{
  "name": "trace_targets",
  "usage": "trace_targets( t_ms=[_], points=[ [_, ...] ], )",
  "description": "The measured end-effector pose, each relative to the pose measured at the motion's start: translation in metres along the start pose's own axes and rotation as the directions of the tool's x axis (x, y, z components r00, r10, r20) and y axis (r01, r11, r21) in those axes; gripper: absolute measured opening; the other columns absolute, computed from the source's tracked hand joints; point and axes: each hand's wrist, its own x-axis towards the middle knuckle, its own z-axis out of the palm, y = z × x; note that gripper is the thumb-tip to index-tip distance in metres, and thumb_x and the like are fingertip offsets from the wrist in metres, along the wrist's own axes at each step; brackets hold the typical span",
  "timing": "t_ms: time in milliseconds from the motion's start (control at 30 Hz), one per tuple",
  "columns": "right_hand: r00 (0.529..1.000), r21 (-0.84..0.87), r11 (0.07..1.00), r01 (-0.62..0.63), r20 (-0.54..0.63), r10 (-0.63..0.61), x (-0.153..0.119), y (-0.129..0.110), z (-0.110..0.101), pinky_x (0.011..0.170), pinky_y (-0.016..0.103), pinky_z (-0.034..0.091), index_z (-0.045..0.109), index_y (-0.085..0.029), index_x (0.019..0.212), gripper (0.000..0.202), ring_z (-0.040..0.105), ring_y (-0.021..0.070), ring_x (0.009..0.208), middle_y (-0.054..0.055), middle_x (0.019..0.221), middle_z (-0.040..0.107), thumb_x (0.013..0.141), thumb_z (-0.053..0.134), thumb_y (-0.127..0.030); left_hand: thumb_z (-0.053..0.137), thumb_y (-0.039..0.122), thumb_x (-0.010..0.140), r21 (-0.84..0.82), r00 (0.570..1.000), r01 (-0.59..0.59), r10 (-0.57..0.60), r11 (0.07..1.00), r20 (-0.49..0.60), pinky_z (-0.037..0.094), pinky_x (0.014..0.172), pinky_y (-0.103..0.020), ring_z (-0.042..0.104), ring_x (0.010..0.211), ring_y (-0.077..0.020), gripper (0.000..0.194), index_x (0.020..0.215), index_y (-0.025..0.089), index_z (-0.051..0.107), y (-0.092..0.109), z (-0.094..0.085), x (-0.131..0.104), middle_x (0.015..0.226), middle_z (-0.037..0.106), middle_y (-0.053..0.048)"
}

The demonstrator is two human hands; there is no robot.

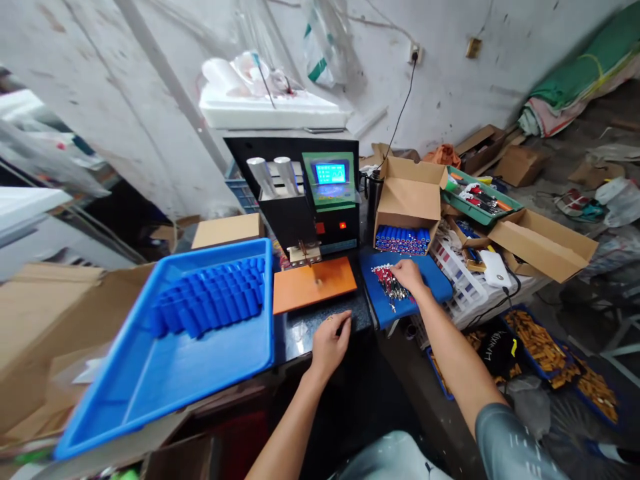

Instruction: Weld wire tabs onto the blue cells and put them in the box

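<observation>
My right hand [407, 275] pinches at a pile of short red and black wire leads with white connectors [393, 283]. This pile lies on a blue padded surface [434, 277] to the right. My left hand [330, 343] rests by the front edge of the dark bench, its fingers curled in; whatever may be inside them is hidden. Just beyond it lies an orange board [325, 283] under the head of a black machine [285, 227] with a lit screen [331, 173]. On the left, a blue tray [200, 370] holds rows of blue-wrapped cylinders [220, 300].
An open cardboard box [407, 193] of blue cylindrical cells [403, 239] stands behind the blue surface. Beyond it are a green tray [483, 200] of wires and tools and a white plastic basket [457, 280]. Trays of yellow-orange pieces [537, 340] sit low at right.
</observation>
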Motion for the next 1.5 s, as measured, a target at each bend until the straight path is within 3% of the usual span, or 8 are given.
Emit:
trace_targets(
  t_ms=[167, 433, 633, 700, 800, 967, 1233, 1500],
  points=[
    [0.998, -0.097, 0.995, 0.038, 0.048, -0.034, -0.022, -0.018, 0.0, 0.056, 0.025, 0.034, 0.066, -0.02, 0.063, 0.02, 0.061, 0.018, 0.062, 0.006, 0.064, 0.068, 0.081, 0.057, -0.024, 0.051, 0.03, 0.092, -0.005, 1.0, 0.009, -0.009, 1.0, 0.004, 0.054, 0.081, -0.035, 0.069, 0.088, -0.0209, 0.021, 0.102, 0.022, 0.068, -0.002, 0.0, 0.0, 0.095, 0.073, -0.006],
    [0.986, -0.262, 0.957, -0.129, 0.066, 0.151, -0.015, -0.037, 0.009, 0.07, 0.029, 0.043, 0.071, -0.017, 0.083, 0.028, 0.068, 0.0256, 0.085, 0.016, 0.089, 0.073, 0.086, 0.056, -0.039, 0.052, 0.029, 0.092, 0.011, 1.0, -0.011, 0.011, 1.0, 0.0, 0.053, 0.081, -0.034, 0.069, 0.088, -0.0198, 0.021, 0.102, 0.02, 0.068, -0.007, 0.003, 0.0, 0.095, 0.073, -0.006],
    [0.992, 0.124, 0.986, -0.115, -0.032, 0.12, -0.003, -0.021, 0.011, 0.07, 0.026, 0.044, 0.066, -0.018, 0.068, 0.017, 0.065, 0.0198, 0.078, 0.006, 0.076, 0.07, 0.078, 0.059, -0.03, 0.052, 0.03, 0.093, -0.004, 1.0, 0.003, -0.003, 1.0, -0.007, 0.052, 0.08, -0.033, 0.068, 0.087, -0.0198, 0.021, 0.102, 0.02, 0.068, -0.007, 0.003, -0.001, 0.095, 0.073, -0.006],
    [0.991, 0.397, 0.915, -0.074, -0.072, 0.111, 0.0, -0.018, 0.009, 0.06, 0.024, 0.042, 0.061, -0.018, 0.062, 0.02, 0.058, 0.0155, 0.064, 0.001, 0.062, 0.062, 0.074, 0.063, -0.034, 0.052, 0.03, 0.092, -0.02, 1.0, 0.017, -0.017, 1.0, -0.003, 0.052, 0.08, -0.033, 0.068, 0.088, -0.0196, 0.021, 0.102, 0.02, 0.068, -0.006, 0.002, -0.001, 0.095, 0.073, -0.006],
    [0.977, 0.748, 0.654, -0.115, -0.033, 0.209, 0.003, -0.021, 0.0, 0.043, 0.021, 0.03, 0.055, -0.019, 0.063, 0.027, 0.04, 0.009, 0.044, -0.007, 0.048, 0.044, 0.067, 0.07, -0.042, 0.052, 0.031, 0.092, -0.043, 0.999, 0.047, -0.046, 0.998, 0.008, 0.052, 0.078, -0.032, 0.067, 0.089, -0.0196, 0.022, 0.102, 0.02, 0.069, -0.005, 0.002, -0.001, 0.096, 0.073, -0.006],
    [0.955, 0.956, 0.288, -0.049, -0.039, 0.293, 0.003, -0.039, -0.019, 0.036, 0.017, 0.017, 0.053, -0.019, 0.069, 0.036, 0.032, 0.0043, 0.042, -0.009, 0.052, 0.041, 0.059, 0.079, -0.041, 0.055, 0.034, 0.09, -0.141, 0.991, 0.132, -0.13, 0.981, 0.021, 0.052, 0.076, -0.032, 0.068, 0.086, -0.0197, 0.023, 0.101, 0.019, 0.07, -0.002, 0.0, 0.001, 0.095, 0.073, -0.006],
    [0.991, 0.986, 0.104, -0.128, 0.123, 0.056, -0.041, -0.089, -0.017, 0.035, 0.015, 0.02, 0.055, -0.017, 0.07, 0.033, 0.035, 0.0036, 0.044, -0.006, 0.057, 0.045, 0.063, 0.081, -0.037, 0.065, 0.04, 0.083, -0.429, 0.953, 0.257, -0.302, 0.866, -0.037, 0.052, 0.079, -0.031, 0.066, 0.083, -0.0187, 0.031, 0.102, 0.017, 0.071, 0.041, -0.025, 0.033, 0.092, 0.073, -0.007],
    [0.96, 0.966, 0.04, -0.254, 0.257, -0.108, -0.081, -0.128, 0.005, 0.037, 0.016, 0.019, 0.059, -0.017, 0.073, 0.027, 0.033, 0.0042, 0.044, -0.006, 0.056, 0.044, 0.067, 0.079, -0.035, 0.071, 0.041, 0.074, -0.623, 0.921, 0.348, -0.38, 0.701, 0.087, 0.044, 0.06, -0.025, 0.055, 0.06, -0.0118, 0.029, 0.084, 0.014, 0.071, 0.055, -0.036, 0.057, 0.07, 0.067, -0.003]
  ],
)
